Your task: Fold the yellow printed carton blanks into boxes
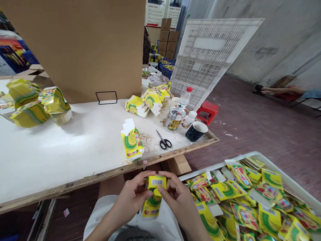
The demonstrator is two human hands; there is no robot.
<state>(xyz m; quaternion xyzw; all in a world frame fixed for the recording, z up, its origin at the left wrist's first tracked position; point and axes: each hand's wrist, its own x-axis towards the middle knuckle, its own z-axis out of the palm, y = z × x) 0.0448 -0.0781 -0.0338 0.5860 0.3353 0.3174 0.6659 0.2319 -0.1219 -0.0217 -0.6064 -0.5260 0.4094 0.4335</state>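
Note:
Both my hands hold one small yellow-and-green carton (154, 197) over my lap, below the table's front edge. My left hand (131, 200) grips its left side with the fingers curled around it. My right hand (177, 198) pinches its top right corner, where a barcode flap shows. A bundle of the same flat cartons (132, 142) stands on the white table (70, 145) just ahead of my hands. To my right a white tray (292, 181) is heaped with several loose cartons (241, 211).
On the table lie scissors (163, 141), rubber bands (146, 139), a glass jar (174, 118), a dark mug (197, 130), bottles and carton stacks at left (32, 102) and back (147, 102). A cardboard sheet (79, 40) stands behind. White crates (207, 55) and a red stool (208, 111) lie to the right.

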